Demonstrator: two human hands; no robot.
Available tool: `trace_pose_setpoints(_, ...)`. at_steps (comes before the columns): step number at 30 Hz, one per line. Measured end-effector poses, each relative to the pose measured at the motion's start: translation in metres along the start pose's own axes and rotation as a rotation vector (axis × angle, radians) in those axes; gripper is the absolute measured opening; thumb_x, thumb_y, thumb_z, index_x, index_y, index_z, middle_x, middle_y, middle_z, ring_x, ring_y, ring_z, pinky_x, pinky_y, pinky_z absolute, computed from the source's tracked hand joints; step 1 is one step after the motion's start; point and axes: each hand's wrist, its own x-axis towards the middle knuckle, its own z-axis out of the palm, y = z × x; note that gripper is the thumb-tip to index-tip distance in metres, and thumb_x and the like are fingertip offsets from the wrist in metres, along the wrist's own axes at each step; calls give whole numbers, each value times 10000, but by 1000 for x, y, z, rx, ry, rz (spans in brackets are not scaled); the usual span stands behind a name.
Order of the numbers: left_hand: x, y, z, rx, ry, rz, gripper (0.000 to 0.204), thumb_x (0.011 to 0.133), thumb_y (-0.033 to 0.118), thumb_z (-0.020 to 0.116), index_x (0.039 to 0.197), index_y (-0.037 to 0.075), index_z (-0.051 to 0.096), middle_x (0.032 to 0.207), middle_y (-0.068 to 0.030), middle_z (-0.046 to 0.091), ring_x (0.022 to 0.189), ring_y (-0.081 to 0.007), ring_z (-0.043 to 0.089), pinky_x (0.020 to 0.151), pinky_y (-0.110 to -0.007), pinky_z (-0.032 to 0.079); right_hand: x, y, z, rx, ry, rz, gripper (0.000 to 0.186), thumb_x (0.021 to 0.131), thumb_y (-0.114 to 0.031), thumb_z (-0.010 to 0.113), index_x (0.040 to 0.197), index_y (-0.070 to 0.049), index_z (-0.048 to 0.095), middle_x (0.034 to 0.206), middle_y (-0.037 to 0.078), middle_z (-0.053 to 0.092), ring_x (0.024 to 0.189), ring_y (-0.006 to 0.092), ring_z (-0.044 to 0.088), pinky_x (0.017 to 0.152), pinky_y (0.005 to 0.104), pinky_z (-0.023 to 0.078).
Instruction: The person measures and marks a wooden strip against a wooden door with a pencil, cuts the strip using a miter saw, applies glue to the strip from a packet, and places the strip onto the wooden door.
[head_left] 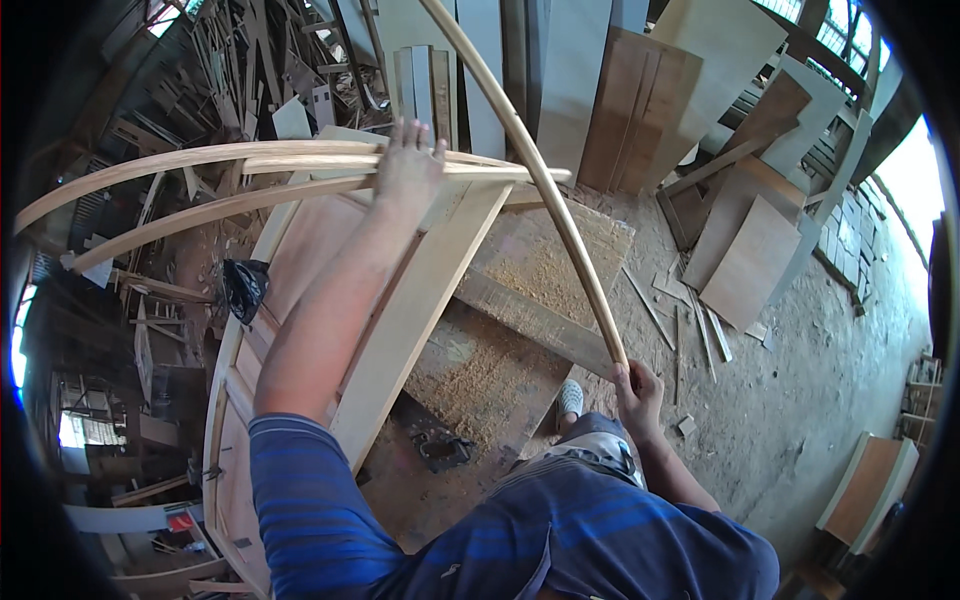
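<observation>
My left hand (pixel 408 170) lies over curved pale wooden strips (pixel 150 160) on top of an angled wooden frame (pixel 445 275), its fingers stretched out and slightly apart. My right hand (pixel 637 398), lower right, is closed round the lower end of a long slim wooden strip (pixel 547 190), which rises diagonally past the others to the top of the view. Beneath is a board surface (pixel 520 240) strewn with sawdust, with a dark tool (pixel 440 445) at its lower left, too unclear to name. A black plastic bag (pixel 245 290) hangs at the frame's left.
Large boards and panels (pixel 645 110) lean along the back and right. Offcuts (pixel 700 310) lie on the dusty floor (pixel 790 390). Scrap wood (pixel 230 80) is piled at the back left. A panel (pixel 865 490) stands at lower right. My shoe (pixel 570 398) shows by the board surface.
</observation>
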Motion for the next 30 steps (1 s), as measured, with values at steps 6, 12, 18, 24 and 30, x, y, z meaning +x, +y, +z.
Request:
trace_pose_setpoints(6,-4,65,-15,-191,-55,30,548,1064,150,472,1611,157,451,1597,-157,511,1460,-323,495,1210,-497,372,5,20,-13,-27,92,-11,286,1010,-246,730,1003,40,729,655,-1,522,603,69,449,537,284,358)
trace_pose_setpoints(12,-31,82,0,-390,-167,43,529,1038,201,546,1563,148,519,1240,-142,722,993,-309,756,806,-443,617,4,17,-29,12,108,61,309,1019,-264,734,1031,45,735,670,-30,516,626,58,438,546,282,351)
trace_pose_setpoints(18,-68,107,117,-719,-38,34,683,1002,565,598,1581,217,496,866,-189,750,808,-401,756,706,-498,613,3,42,-26,64,130,54,323,1019,-280,736,1028,43,739,656,-51,466,623,54,402,540,279,316)
trace_pose_setpoints(24,-111,121,154,-804,94,-95,710,978,585,638,1596,279,470,877,-225,732,782,-426,746,677,-525,604,-8,55,-35,37,111,85,335,1021,-299,731,977,33,726,659,-64,472,621,47,407,537,274,308)
trace_pose_setpoints(30,-189,106,178,-873,291,-146,550,1005,381,667,1520,222,561,945,-213,722,865,-396,737,773,-524,592,-16,50,-47,15,114,47,342,1043,-315,706,933,9,709,655,-60,484,609,38,419,544,259,325)
